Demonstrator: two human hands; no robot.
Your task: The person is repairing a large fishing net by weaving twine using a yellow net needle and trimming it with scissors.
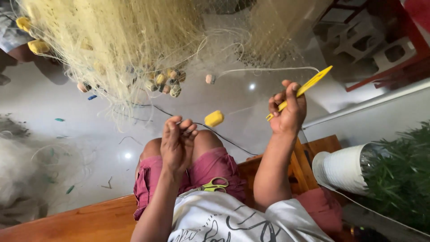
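Where the frame's centre lies, the left hand (178,142) is seen closed, its fingertips pinched on a dark cord (224,138) that runs from the fingers toward the lower right. A yellow float (214,118) sits on that cord, just right of the fingertips. At centre right, the right hand (289,110) is raised and closed around a yellow netting needle (301,91), whose tip is pointed toward the upper right. A pale line (268,69) is drawn from near the needle toward the net (116,40), which hangs bunched across the upper left of the frame. A cluster of small floats (163,82) is caught at the net's lower edge, and two larger yellow floats (33,36) are seen at the far upper left. Green-handled scissors (215,184) are laid on the lap, on the pink shorts (210,168), below the left hand. At the right edge a white ribbed pot (340,169) is filled with green plants (398,175). A wooden bench (80,222) is seen along the bottom left. More netting (27,166) is heaped on the pale floor at the left.
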